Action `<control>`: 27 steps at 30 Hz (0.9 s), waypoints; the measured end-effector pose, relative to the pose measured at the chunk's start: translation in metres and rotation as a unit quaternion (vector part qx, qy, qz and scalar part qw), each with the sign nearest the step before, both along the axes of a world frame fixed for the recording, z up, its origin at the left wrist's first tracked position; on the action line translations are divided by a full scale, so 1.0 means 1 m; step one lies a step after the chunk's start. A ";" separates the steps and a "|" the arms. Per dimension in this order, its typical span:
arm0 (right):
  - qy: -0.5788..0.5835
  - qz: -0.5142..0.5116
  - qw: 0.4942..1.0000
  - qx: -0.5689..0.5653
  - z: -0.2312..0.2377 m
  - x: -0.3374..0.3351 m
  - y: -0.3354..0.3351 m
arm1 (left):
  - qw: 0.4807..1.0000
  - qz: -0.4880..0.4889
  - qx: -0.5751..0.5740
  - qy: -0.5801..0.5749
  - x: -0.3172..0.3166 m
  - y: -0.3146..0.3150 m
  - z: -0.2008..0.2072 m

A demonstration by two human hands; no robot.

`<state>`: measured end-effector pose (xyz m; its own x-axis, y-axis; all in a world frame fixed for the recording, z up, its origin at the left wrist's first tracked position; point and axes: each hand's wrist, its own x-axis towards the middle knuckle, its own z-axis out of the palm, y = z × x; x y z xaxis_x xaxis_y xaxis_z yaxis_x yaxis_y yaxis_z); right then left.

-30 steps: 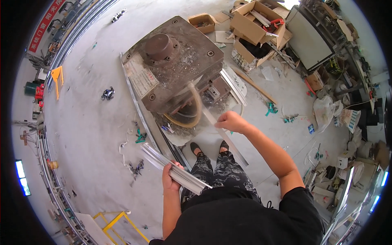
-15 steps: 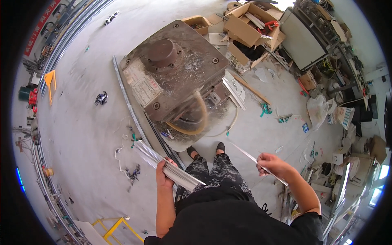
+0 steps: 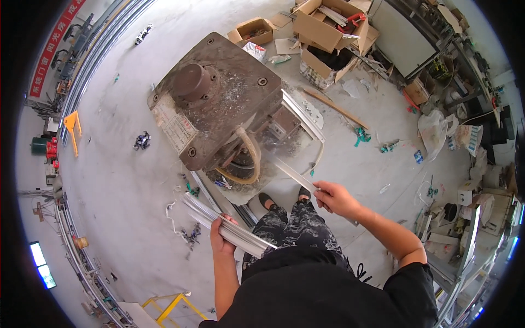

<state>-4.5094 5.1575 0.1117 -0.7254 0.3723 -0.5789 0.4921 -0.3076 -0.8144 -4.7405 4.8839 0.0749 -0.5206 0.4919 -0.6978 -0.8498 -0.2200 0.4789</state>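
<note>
My left hand point(image 3: 223, 232) is closed round a bundle of silvery metal profiles point(image 3: 240, 238), which slants from the far left down toward my waist. A single thin metal strip point(image 3: 295, 176) is pinched in my right hand point(image 3: 334, 198). Its far end reaches toward the lower front of a heavy brown machine point(image 3: 240, 71); whether it touches is unclear. A round cap rises from the machine's top plate, and a yellowish hose point(image 3: 252, 156) loops down its near side. More pale profiles point(image 3: 303, 117) lean along the machine's right side.
Long rails point(image 3: 210, 194) lie on the floor beside the machine. To the right are a wooden stick point(image 3: 336, 108) and green scraps point(image 3: 361, 136). Open cardboard boxes point(image 3: 325, 30) stand at the back. A yellow frame point(image 3: 169, 309) is at the lower left, with clutter along the right wall.
My right hand has moved left and forward, bringing the strip's far end toward the machine. My left hand keeps its hold on the bundle. The view has shifted slightly.
</note>
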 end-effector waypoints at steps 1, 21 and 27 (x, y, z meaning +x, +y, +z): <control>0.013 0.013 1.000 -0.020 -0.005 -0.004 0.007 | 1.000 0.017 -0.003 -0.001 0.002 0.000 -0.001; 0.027 -0.133 0.990 0.049 -0.043 -0.039 -0.031 | 0.996 0.085 -0.030 -0.028 0.040 0.013 0.002; 0.029 -0.118 0.991 0.060 -0.052 -0.051 -0.029 | 0.986 0.135 -0.076 -0.053 0.025 0.001 -0.014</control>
<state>-4.5606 5.1282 0.0592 -0.6408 0.5986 -0.4807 0.3698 -0.3081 -0.8766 -4.7158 4.8849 0.0605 -0.5385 0.2300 -0.8106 -0.8171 -0.3777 0.4356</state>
